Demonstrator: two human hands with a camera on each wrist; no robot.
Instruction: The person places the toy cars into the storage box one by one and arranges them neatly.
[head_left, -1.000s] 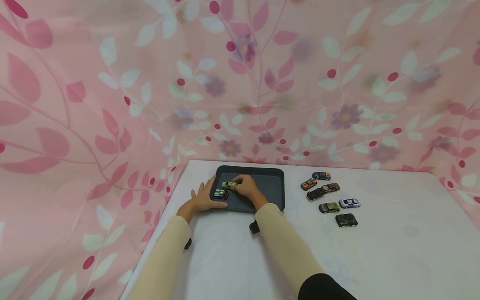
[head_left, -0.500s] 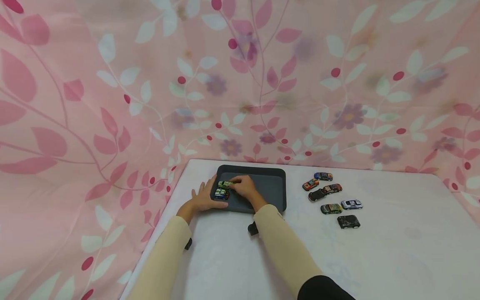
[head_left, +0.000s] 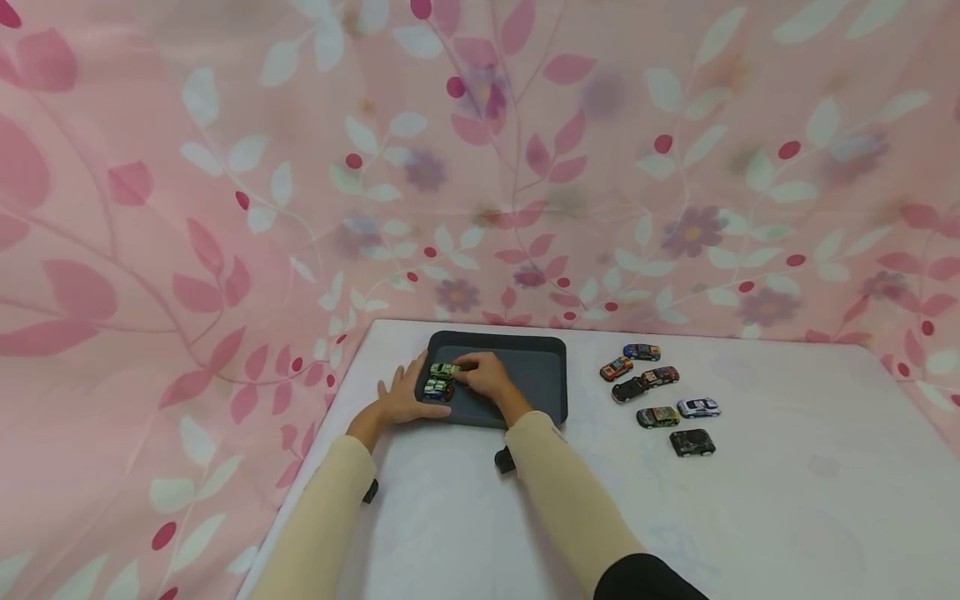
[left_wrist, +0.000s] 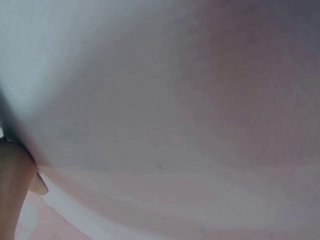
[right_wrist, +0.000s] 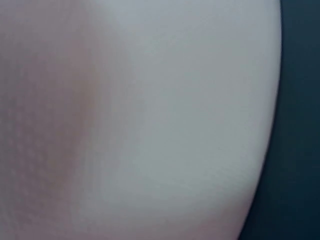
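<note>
Green car (head_left: 443,370) shifted left, near rim (head_left: 430,343), tray floor (head_left: 536,379) rightward

Left rim of tray (head_left: 536,379) blocked by left hand (head_left: 401,402); tray's left part taken up by green car (head_left: 444,370), blue-and-white car (head_left: 438,390), right hand (head_left: 486,375). Passage afforded over tray's far right. Right of tray, table strip (head_left: 585,404) bounded by seven cars (head_left: 660,377). Tray backed by patterned cloth (head_left: 517,233).

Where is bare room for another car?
Free: tray right of the right hand; table between tray and orange car; table right of the white car. Crowded: the tray's left end, with left hand, green car, blue-green car.
</note>
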